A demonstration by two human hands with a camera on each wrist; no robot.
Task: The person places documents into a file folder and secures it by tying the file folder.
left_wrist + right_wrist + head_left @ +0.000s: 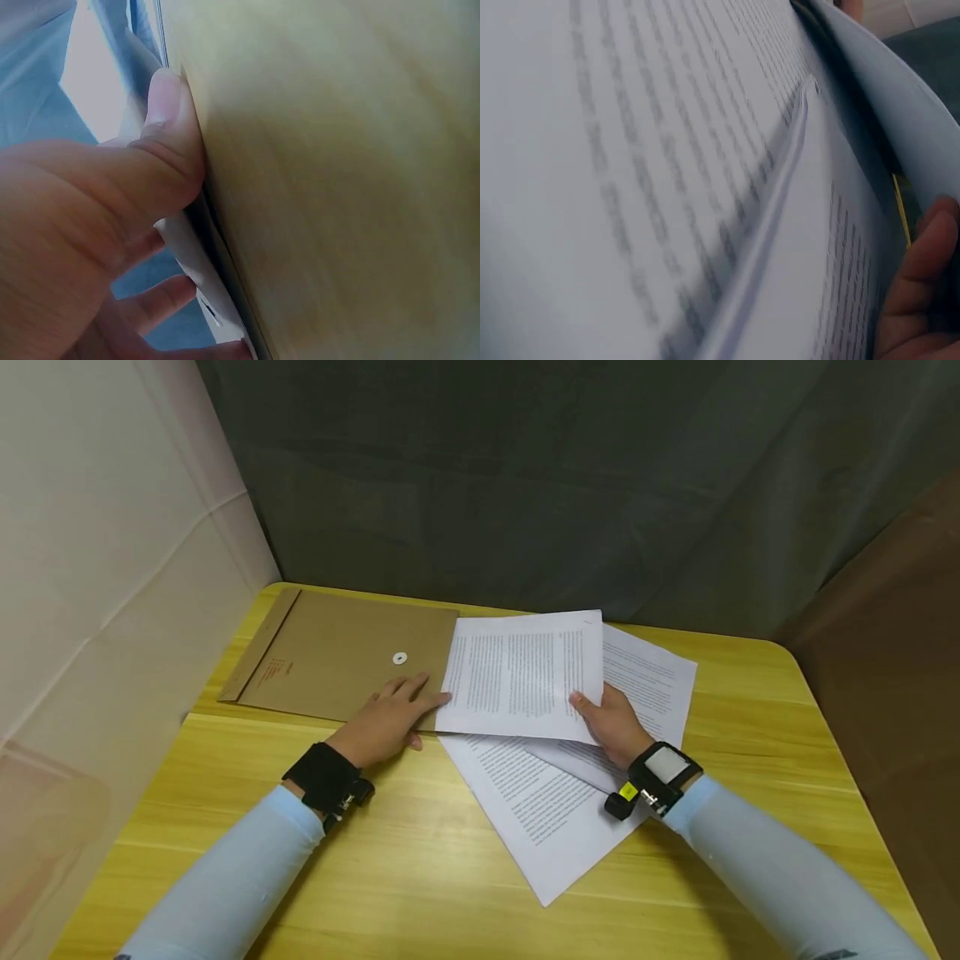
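Loose printed sheets being gathered beside a flat envelope on a wooden desk (450,877). The right hand (611,727) pinches the top printed sheet (525,677) at its near right corner, thumb on top and fingers curled beneath, holding it slightly raised over two further printed sheets (547,810) that lie fanned toward the desk's near edge and right side. The left hand (390,722) rests flat, fingers straight and together, on the near right corner of the brown envelope (337,652), its fingertips touching the left edge of the raised sheet; the envelope lies at the far left corner of the desk, button closure facing up. The step in hand appears to be collecting the pages. The next move probably calls for squaring the lifted sheet against the others while the left hand steadies the envelope.
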